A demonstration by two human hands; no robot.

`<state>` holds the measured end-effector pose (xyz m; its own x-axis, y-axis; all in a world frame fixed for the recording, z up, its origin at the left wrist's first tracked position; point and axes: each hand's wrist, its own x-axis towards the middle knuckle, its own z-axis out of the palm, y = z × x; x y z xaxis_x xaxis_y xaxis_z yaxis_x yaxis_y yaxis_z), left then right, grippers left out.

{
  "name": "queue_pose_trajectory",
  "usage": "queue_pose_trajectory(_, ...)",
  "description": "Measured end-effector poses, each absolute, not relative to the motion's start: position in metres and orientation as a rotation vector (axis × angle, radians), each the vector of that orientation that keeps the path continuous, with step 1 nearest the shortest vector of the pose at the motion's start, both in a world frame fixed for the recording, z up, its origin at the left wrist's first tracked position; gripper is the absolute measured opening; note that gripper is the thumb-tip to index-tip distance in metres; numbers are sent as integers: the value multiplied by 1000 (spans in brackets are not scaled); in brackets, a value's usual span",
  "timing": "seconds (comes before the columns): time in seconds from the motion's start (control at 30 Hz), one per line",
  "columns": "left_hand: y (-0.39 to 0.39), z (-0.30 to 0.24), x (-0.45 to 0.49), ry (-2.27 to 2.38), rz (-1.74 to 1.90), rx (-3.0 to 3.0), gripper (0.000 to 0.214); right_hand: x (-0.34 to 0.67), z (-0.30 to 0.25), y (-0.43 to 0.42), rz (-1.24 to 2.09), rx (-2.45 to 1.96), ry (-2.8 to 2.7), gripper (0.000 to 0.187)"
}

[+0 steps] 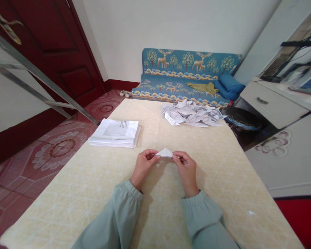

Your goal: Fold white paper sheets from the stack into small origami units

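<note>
A small folded piece of white paper (165,152), with a peaked triangular top, is held just above the middle of the table. My left hand (144,164) pinches its left corner between thumb and fingers. At the opposite corner, my right hand (186,169) grips it the same way. Beyond and to the left lies a stack of white paper sheets (114,134). A loose heap of folded paper pieces (193,113) covers part of the table's far right side.
The table (217,162) has a cream patterned cloth. A tiny white scrap (252,213) lies at its right. Behind stands a blue sofa (171,77) with deer patterns. A metal ladder (38,76) leans at the left, and a white desk (274,103) stands at the right.
</note>
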<state>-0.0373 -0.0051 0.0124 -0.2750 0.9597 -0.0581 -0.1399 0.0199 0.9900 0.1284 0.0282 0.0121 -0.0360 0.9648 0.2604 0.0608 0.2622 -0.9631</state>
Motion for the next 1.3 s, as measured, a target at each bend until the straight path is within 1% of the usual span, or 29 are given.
queue_pose_trajectory(0.17, -4, 17, -43, 1593, 1464, 1182, 16, 128, 11, 30, 1009, -1008, -1410, 13)
queue_pose_trajectory(0.27, -4, 16, -44, 1690, 1448, 1278, 12, 129, 8, 32, 1036, -1015, -1392, 13)
queue_pose_trajectory(0.5, -1, 10, -49, 1761, 1330, 1500, 7, 131, 6, 32, 1210, -1181, -1357, 25)
queue_pose_trajectory(0.63, -1, 12, -51, 1852, 1192, 1752, 3, 129, 8, 32, 1049, -1198, -1518, 31)
queue_pose_trajectory(0.77, 0, 13, -52, 1902, 1135, 1819, 3, 128, 8, 34, 869, -1246, -1649, 36)
queue_pose_trajectory(0.83, 1, 12, -52, 1902, 1130, 1828, 2, 129, 7, 35, 810, -1282, -1696, 35)
queue_pose_trajectory(1.0, 3, 12, -52, 1885, 1113, 1857, 4, 130, 7, 38, 740, -1326, -1784, 22)
queue_pose_trajectory(1.3, 6, 15, -48, 1948, 1048, 1906, 6, 131, 12, 37, 638, -1478, -1849, 17)
